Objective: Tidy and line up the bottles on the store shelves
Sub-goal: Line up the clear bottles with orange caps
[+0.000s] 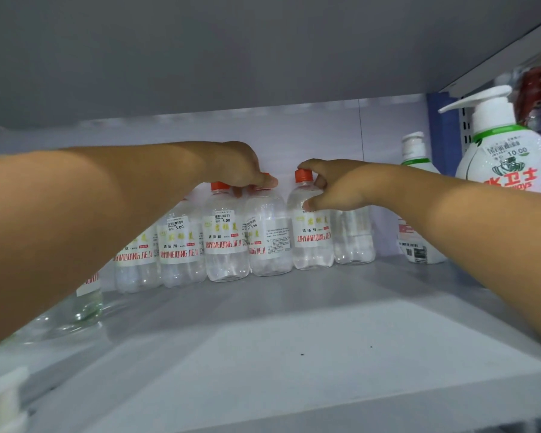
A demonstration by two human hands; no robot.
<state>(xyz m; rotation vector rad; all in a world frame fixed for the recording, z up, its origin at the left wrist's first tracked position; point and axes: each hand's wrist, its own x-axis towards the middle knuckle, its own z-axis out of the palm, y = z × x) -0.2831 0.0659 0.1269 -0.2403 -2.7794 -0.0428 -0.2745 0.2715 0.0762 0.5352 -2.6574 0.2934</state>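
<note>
Bottles point(227, 242) of clear liquid with red caps and white labels stand in a row near the back of the grey shelf point(294, 354). At the left, the left hand point(241, 170) curls down over the cap of one bottle in the row, gripping its top. Just beside it, the right hand point(338, 185) pinches the red-capped neck of another bottle point(311, 235). Further right stand a white flip-cap bottle point(414, 157) and a pump bottle point(506, 151).
</note>
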